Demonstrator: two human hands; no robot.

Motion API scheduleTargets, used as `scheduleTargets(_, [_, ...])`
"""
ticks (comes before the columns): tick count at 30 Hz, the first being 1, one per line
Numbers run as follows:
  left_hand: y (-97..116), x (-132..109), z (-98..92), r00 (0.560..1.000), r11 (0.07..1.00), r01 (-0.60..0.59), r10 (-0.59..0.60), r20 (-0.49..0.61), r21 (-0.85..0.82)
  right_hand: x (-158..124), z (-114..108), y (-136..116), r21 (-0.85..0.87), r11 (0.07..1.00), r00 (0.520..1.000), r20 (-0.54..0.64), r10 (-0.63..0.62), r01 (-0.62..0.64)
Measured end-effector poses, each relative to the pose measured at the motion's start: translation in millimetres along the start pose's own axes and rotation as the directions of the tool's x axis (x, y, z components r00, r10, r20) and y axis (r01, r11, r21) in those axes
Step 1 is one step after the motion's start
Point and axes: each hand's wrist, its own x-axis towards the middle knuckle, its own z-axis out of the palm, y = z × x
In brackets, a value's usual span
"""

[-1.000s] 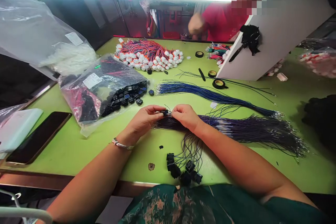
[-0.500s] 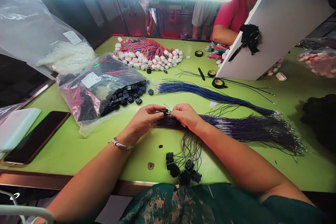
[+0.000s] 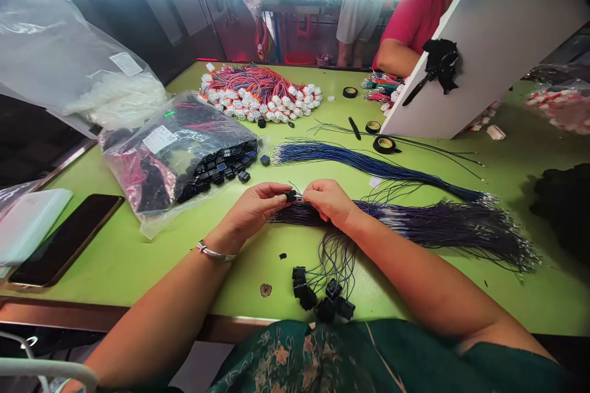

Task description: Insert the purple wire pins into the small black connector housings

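Between thumb and fingers, my left hand (image 3: 252, 209) pinches a small black connector housing (image 3: 290, 196). My right hand (image 3: 329, 201) is closed just right of it, fingertips pinching a thin wire (image 3: 299, 196) whose end meets the housing; how deep it sits I cannot tell. Under both hands lies a bundle of dark purple wires (image 3: 424, 227) with metal terminals at the right end. Below them, near the table's front edge, rest several black connectors with wires (image 3: 325, 307). A bundle of blue wires (image 3: 350, 161) stretches behind my hands.
A clear bag (image 3: 159, 141) spills black housings (image 3: 216, 169) at left. Behind is a heap of white connectors with red wires (image 3: 262, 98). Tape rolls (image 3: 384, 145) lie near a white partition (image 3: 465, 55); a person in a red sleeve (image 3: 410, 18) sits beyond it. A phone (image 3: 64, 239) lies left.
My right fingertips have shifted very slightly to the right along the wire. The left hand keeps its pinch on the housing, and the rest looks the same.
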Motion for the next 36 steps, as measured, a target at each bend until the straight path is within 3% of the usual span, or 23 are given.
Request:
scheduleTargets(23, [0, 0, -0.6, 1.000, 1.000, 0.002, -0.002, 0.008, 0.013, -3, 2, -4, -0.060, 0.998, 1.000, 0.011, 0.000, 0.001])
scheduleTargets(27, [-1, -2, 1.2, 0.997, 0.988, -0.065, 0.069, -0.022, 0.143, -3, 1, -5, -0.075, 0.997, 1.000, 0.018, 0.009, -0.008])
scheduleTargets(32, [-1, -6, 10.6, 0.974, 0.908, -0.189, 0.222, -0.047, 0.375, -2, 0, -1, -0.066, 0.998, 0.999, 0.037, 0.014, -0.011])
scheduleTargets(36, [-5, -7, 16.9, 0.980, 0.913, -0.156, 0.192, -0.058, 0.377, -2, 2, 0, -0.107, 0.994, 0.999, 0.044, 0.013, -0.008])
